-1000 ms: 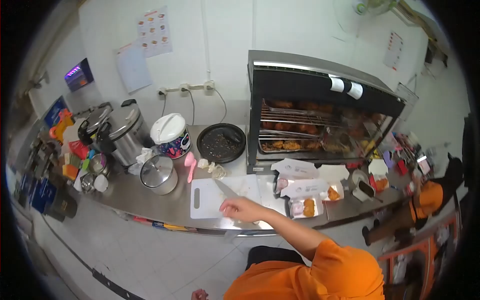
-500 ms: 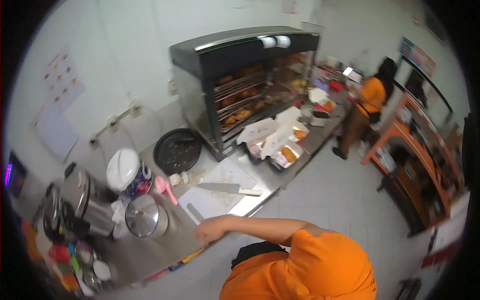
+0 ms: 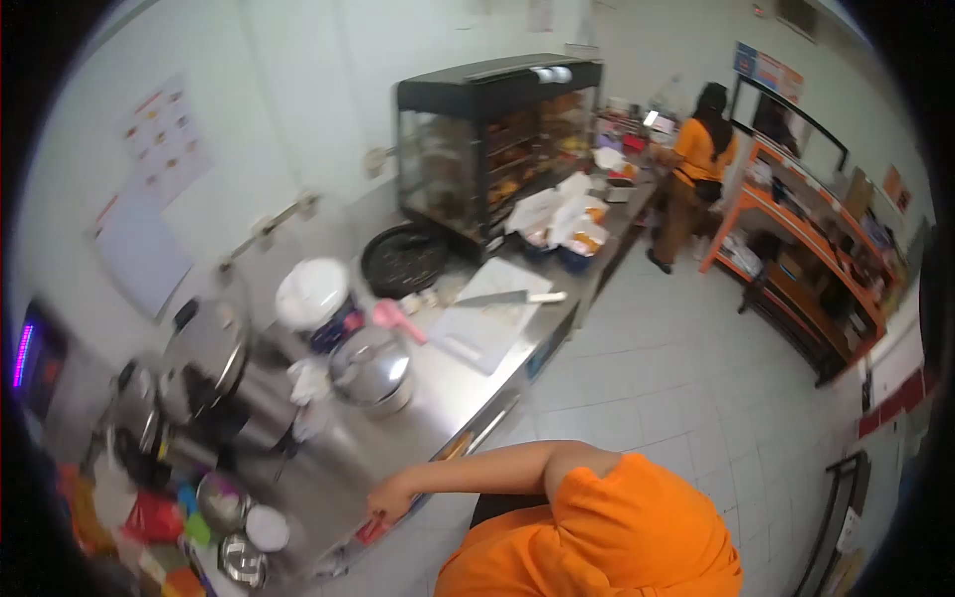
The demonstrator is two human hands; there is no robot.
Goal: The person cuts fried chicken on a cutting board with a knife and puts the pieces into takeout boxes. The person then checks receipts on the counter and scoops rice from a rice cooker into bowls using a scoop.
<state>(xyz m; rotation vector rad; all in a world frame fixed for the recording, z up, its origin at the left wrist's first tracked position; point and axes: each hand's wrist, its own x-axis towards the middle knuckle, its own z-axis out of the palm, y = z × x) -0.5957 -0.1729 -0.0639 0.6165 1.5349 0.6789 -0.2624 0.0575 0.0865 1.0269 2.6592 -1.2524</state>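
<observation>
My right hand (image 3: 390,497) reaches across from the orange sleeve to the front edge of the steel counter (image 3: 343,478). Its fingers curl downward at that edge, and a small red thing (image 3: 372,527) shows beside the fingertips. What they grip is too blurred to make out. My left hand is out of view. Beyond my right hand, a steel lidded pot (image 3: 370,366) stands on the counter. A knife (image 3: 507,298) with a pale handle lies across white cutting boards (image 3: 487,333), and a pink scoop (image 3: 398,320) lies beside them.
A glass food warmer (image 3: 497,139) stands farther along, with open food boxes (image 3: 557,219) before it. A black round tray (image 3: 403,259), a white-lidded bucket (image 3: 311,294) and large metal cookers (image 3: 214,363) line the wall. A co-worker (image 3: 704,149) stands at the far end, near orange shelving (image 3: 796,239).
The view has swung left, so the counter's contents sit farther right. My right hand has moved left along the counter edge, away from the cutting boards, to the red thing.
</observation>
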